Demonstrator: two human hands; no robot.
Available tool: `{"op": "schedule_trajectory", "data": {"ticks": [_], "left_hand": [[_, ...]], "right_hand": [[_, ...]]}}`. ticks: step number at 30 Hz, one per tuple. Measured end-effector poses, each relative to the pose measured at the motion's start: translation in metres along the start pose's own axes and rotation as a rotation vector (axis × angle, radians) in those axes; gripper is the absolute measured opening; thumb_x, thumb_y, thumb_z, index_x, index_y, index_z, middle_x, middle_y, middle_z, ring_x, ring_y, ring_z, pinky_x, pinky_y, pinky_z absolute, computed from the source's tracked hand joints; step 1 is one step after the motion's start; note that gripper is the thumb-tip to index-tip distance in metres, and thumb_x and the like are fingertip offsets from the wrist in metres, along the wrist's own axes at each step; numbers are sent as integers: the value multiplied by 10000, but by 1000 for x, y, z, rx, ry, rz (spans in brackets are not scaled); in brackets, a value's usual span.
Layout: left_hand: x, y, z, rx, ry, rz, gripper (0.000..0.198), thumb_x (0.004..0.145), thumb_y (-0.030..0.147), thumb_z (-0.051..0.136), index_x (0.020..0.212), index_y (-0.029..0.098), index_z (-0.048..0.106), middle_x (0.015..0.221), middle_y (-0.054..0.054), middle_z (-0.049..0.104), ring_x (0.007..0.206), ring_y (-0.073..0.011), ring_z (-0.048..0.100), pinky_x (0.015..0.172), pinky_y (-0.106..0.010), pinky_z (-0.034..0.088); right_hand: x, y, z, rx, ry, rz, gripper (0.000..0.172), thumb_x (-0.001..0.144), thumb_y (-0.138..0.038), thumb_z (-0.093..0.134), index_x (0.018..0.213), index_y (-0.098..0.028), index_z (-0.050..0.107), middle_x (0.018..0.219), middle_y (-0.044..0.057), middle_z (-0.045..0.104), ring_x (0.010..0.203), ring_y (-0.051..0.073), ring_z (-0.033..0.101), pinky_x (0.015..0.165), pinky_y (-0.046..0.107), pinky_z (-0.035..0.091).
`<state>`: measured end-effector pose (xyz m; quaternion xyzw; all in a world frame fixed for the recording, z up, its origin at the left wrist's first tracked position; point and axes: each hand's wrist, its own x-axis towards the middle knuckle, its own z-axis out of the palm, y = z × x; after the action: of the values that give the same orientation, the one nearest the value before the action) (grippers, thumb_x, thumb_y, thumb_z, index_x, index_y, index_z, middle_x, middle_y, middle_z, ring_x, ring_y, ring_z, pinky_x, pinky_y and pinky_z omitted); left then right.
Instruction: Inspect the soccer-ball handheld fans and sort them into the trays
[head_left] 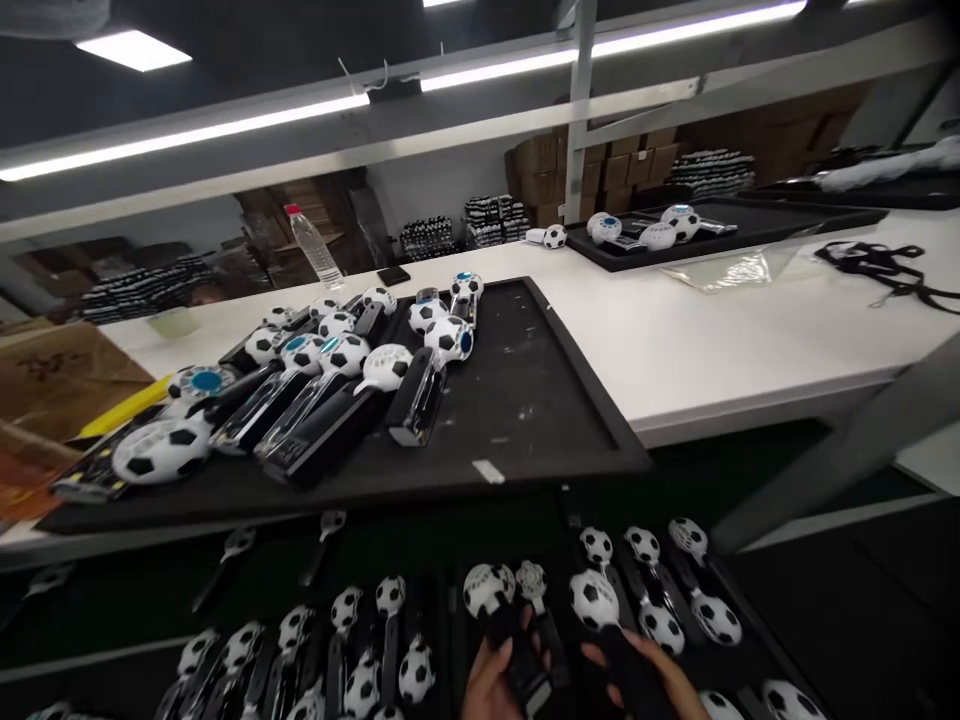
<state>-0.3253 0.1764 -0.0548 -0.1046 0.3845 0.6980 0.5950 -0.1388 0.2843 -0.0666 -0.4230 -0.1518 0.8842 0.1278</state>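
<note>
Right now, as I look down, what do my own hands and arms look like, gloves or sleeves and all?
Your left hand and right hand are both bare, with no gloves. I can't make out any rings or markings on the parts that show. The picture's bottom edge cuts off your arms, so I can't tell what sleeves you wear.

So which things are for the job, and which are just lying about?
For the job, it seems:
ball gadget in the left hand
second gadget in the right hand
more gadgets on the black tray

Just lying about, probably:
bottle
clear plastic
black straps
</note>
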Motion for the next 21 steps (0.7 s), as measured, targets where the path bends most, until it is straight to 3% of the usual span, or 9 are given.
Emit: {"op": "schedule_trajectory", "data": {"ticks": [2, 6, 8, 11, 15, 21], "left_hand": [[-23, -7, 12, -109, -64, -20, 192, 745, 85, 596, 840, 170, 741, 932, -87, 742, 1028, -267, 647, 942, -417, 478], [-66, -11, 40, -126, -160, 30, 199, 827, 114, 538, 882, 101, 729, 999, -154, 728, 996, -298, 663, 939, -484, 481], [-85, -12, 48, -123, -223, 46, 250, 882, 168, 492, 915, 78, 723, 1039, -175, 715, 996, -293, 666, 934, -472, 495], [-107, -17, 54, -137, -265, 49, 322, 922, 220, 434, 956, 67, 716, 1074, -181, 704, 1047, -279, 649, 964, -430, 491], [-127, -27, 57, -137, -261, 70, 329, 931, 199, 412, 932, 87, 721, 1064, -169, 711, 1074, -279, 638, 976, -457, 486], [-146, -40, 64, -130, -261, 51, 322, 933, 198, 421, 922, 88, 723, 999, -149, 734, 993, -250, 676, 955, -417, 508]], "right_hand": [[-22, 3, 20, 135, -34, 64, 276, 775, -364, 619, 881, -124, 704, 832, 89, 732, 674, 156, 668, 563, 220, 520], [-69, 7, 58, 205, -19, -106, 103, 761, -194, 624, 753, -107, 680, 804, 84, 732, 764, 187, 686, 710, 279, 560], [-93, 7, 68, 201, -54, -138, 95, 762, -166, 623, 730, -88, 667, 811, 104, 727, 767, 202, 687, 743, 308, 565], [-125, 7, 73, 207, -81, -125, 164, 787, -183, 646, 851, -35, 669, 879, 153, 717, 808, 229, 687, 770, 338, 571], [-150, 13, 75, 269, -96, -139, 360, 798, -278, 682, 1051, -29, 625, 1000, 177, 694, 839, 226, 683, 755, 337, 584], [-161, 22, 78, 349, -157, -116, 425, 794, -349, 673, 1058, -21, 618, 1015, 189, 688, 886, 221, 682, 740, 268, 581]]}}
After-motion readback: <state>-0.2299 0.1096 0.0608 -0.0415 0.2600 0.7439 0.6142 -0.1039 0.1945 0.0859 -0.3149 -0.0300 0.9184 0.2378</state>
